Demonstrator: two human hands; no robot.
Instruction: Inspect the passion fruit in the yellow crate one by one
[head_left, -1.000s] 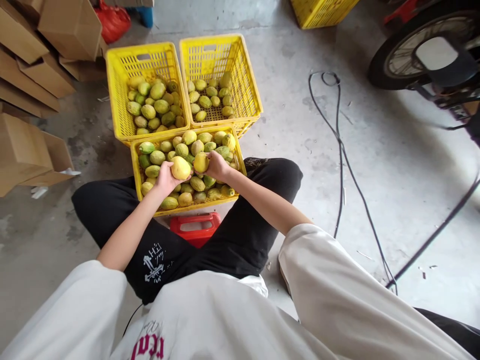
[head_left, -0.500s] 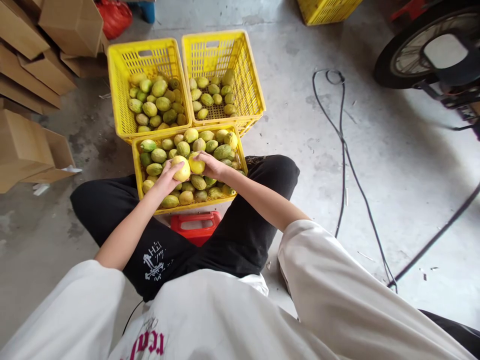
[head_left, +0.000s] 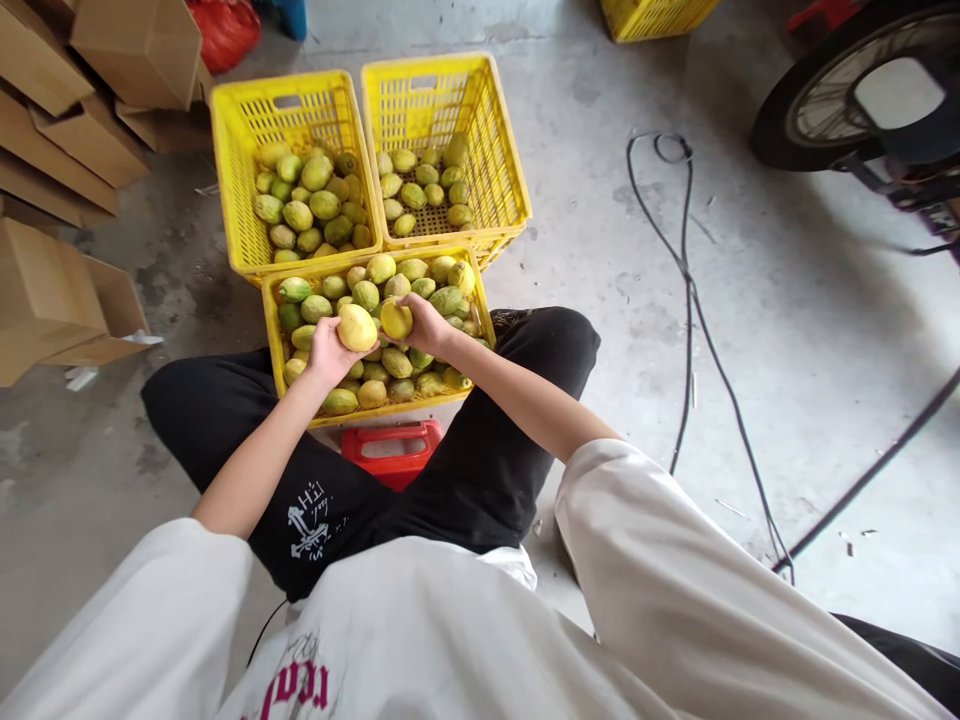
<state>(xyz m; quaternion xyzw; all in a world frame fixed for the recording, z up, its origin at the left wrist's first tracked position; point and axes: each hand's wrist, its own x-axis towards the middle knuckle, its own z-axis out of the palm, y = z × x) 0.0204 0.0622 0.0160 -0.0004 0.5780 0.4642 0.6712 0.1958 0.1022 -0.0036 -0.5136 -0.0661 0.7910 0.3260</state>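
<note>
My left hand cups a pale yellow oval fruit, with its fingers under and around it. Beside it, my right hand grips a second, darker yellow-green fruit by its right side. Both hands are over a yellow plastic crate full of similar green and yellow fruit, between my knees. What kind of fruit this is I cannot tell for sure. Behind it stand two more yellow crates: the left crate holds a pile of fruit, and the right crate has fewer.
A red plastic object with a handle opening is below the near crate. Cardboard boxes are stacked at left, by a red bag. Black cable lies on the concrete floor at right, near a wheel. Another yellow crate is farther back.
The two fruits have moved slightly apart and been turned in my hands. My left hand has rolled palm-up under its fruit, showing more of it.
</note>
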